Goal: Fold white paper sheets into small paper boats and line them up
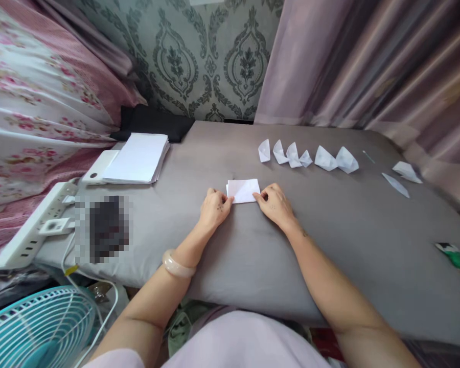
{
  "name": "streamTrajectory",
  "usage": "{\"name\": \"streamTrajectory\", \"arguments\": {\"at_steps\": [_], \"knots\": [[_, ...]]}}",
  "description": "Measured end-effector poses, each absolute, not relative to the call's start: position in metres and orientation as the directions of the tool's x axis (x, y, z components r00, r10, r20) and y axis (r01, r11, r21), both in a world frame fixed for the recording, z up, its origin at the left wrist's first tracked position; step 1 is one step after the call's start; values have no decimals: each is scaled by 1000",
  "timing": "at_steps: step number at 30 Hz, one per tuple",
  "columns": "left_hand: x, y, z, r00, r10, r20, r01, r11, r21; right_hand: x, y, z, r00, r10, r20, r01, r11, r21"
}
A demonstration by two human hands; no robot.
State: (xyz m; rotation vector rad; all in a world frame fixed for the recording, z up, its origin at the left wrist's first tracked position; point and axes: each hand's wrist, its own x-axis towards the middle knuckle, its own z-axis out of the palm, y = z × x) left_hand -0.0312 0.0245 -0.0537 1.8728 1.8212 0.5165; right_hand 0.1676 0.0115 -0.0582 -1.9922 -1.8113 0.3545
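Observation:
A small folded sheet of white paper lies on the grey cloth in front of me, its layers slightly offset at the left edge. My left hand pinches its lower left corner, thumb on top. At the right edge, my right hand grips the paper between thumb and curled fingers. Beyond it stand folded paper boats in a loose row, with two larger ones, including a boat, at the row's right end.
A stack of white paper rests at the left on a white box. Nearby are a power strip with plugs and a blurred-out dark object. A turquoise fan stands lower left. More folded paper lies far right.

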Motion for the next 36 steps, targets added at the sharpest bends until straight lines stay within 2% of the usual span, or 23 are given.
{"name": "streamTrajectory", "arguments": {"at_steps": [7, 11, 14, 17, 20, 22, 25, 29, 36], "knots": [[-29, 20, -47, 66, 994, -90, 857, -10, 515, 166, 11, -56, 127, 989, 72, 885, -81, -458], [-29, 16, -46, 121, 992, -43, 873, -86, 480, 168, 11, -56, 130, 989, 65, 884, -85, -460], [-29, 18, -51, 232, 969, 81, 882, -245, 402, 169, 11, -58, 106, 990, 88, 889, -54, -456], [-29, 21, -54, 445, 871, 207, 836, -487, 252, 165, 10, -59, 51, 986, 161, 900, 25, -435], [-27, 21, -50, 628, 763, 155, 743, -646, 172, 158, 6, -58, -171, 951, 257, 902, 256, -348], [-26, 16, -45, 653, 753, 77, 734, -655, 177, 154, 1, -56, -331, 909, 255, 873, 398, -284], [-26, 7, -40, 616, 787, 26, 768, -608, 203, 150, -9, -51, -425, 882, 202, 853, 465, -239], [-34, 4, -38, 605, 796, -5, 769, -583, 262, 146, -26, -43, -402, 904, 144, 884, 424, -195], [-54, 12, -33, 564, 825, -43, 777, -512, 366, 140, -39, -30, -230, 972, -48, 969, 224, -101]]}}
